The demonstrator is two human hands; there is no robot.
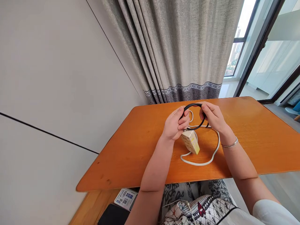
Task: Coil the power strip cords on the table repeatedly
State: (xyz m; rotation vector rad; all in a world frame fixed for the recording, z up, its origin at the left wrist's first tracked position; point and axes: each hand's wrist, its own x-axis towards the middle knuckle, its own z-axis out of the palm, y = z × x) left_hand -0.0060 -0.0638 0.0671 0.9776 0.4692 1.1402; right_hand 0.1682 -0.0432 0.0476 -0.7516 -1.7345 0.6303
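A black cable (pixel 193 105) is looped between my two hands above the orange-brown table (pixel 131 150). My left hand (pixel 177 122) is closed round the left side of the loop. On the right, my right hand (pixel 212 115) pinches the cable between thumb and fingers, and a short black end hangs below it. A cream-coloured block (pixel 191 142), tilted, is just below my left hand; whether that hand touches it is unclear. A white cord (pixel 199 164) curves over the table around the block, partly hidden behind the hands and the black loop.
A grey curtain (pixel 187 47) hangs behind the table's far edge, with a white wall (pixel 47 78) at the left. Below the near left edge lie a black item (pixel 113 215) and a printed white box (pixel 126 198). A glass door stands at the right.
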